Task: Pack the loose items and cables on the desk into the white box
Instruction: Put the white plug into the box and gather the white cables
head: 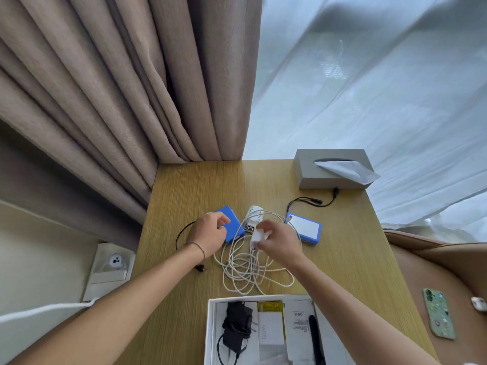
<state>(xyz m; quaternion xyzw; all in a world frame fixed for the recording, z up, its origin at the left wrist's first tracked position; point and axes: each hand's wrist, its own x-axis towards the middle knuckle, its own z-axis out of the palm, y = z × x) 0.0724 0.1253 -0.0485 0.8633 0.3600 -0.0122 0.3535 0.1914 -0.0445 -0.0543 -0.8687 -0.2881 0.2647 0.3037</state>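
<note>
A wooden desk (pixel 342 259) carries a grey tissue box (pixel 316 177) at the far right, two blue packs (pixel 233 227) (pixel 305 229) mid-desk, a white plug (pixel 253 213) between them, tangled white cables (pixel 250 270) nearer, and an open white box (pixel 209 333) at the near edge.

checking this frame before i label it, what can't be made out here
All in the head view:
- White box: near part cut off by the bottom edge.
- Left blue pack: partly covered by the left hand.
- White adapter: mostly hidden by the right hand, which is blurred.
- Box label print: too small to read.
</note>
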